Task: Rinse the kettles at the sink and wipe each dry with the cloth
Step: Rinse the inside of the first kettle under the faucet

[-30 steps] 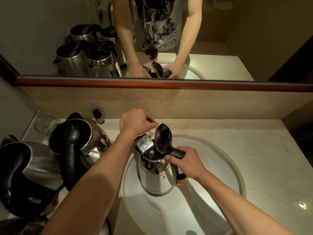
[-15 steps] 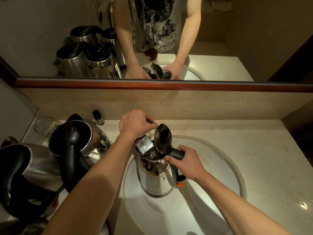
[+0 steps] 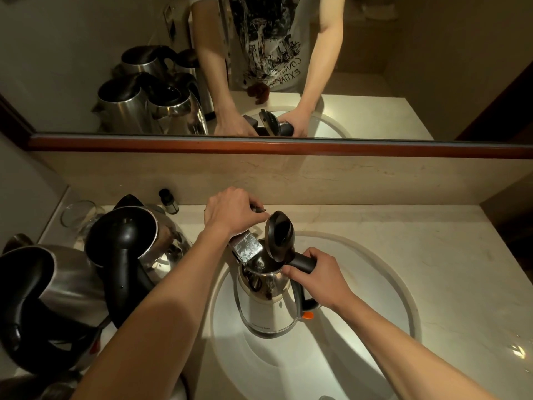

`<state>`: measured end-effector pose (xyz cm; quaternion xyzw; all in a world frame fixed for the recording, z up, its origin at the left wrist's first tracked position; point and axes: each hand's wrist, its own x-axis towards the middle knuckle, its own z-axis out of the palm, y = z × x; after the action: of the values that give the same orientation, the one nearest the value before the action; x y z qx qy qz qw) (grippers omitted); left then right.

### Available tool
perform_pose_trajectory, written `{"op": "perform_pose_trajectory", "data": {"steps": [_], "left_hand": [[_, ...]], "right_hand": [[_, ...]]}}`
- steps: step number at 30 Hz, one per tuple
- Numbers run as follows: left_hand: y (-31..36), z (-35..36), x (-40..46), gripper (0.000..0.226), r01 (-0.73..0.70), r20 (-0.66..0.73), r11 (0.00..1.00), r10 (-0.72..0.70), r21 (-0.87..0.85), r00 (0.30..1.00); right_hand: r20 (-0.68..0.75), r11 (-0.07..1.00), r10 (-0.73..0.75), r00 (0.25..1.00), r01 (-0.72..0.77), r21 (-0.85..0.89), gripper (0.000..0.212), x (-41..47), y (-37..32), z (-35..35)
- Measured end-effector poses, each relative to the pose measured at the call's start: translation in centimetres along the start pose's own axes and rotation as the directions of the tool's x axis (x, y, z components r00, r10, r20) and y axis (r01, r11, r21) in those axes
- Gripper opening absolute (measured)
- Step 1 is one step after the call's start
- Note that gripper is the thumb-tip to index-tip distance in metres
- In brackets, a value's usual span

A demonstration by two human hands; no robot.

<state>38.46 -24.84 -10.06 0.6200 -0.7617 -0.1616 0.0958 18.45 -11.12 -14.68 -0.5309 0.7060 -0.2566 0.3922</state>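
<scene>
head view: right hand (image 3: 315,280) gripped the black handle of the steel kettle (image 3: 266,303), held upright over the sink (image 3: 360,342), lid (image 3: 279,236) raised. left hand (image 3: 230,213), arm extended forward, fingers curled on the faucet lever (image 3: 258,208) above the spout (image 3: 246,250). two more kettles (image 3: 135,243) stood on the desk (image 3: 432,255), left.

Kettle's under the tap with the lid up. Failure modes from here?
1. The right hand alone holds the kettle by its handle; filling adds weight, so it may tip.
2. The left hand is on the tap; too much flow could splash onto the counter kettles.
</scene>
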Motion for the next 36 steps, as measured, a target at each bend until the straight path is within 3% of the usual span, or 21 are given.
{"op": "perform_pose_trajectory", "data": {"steps": [36], "left_hand": [[0.29, -0.12, -0.26, 0.026, 0.022, -0.018, 1.0, -0.023, -0.015, 1.0]], "right_hand": [[0.022, 0.999, 0.024, 0.999, -0.025, 0.03, 0.039, 0.14, 0.18, -0.17]]}}
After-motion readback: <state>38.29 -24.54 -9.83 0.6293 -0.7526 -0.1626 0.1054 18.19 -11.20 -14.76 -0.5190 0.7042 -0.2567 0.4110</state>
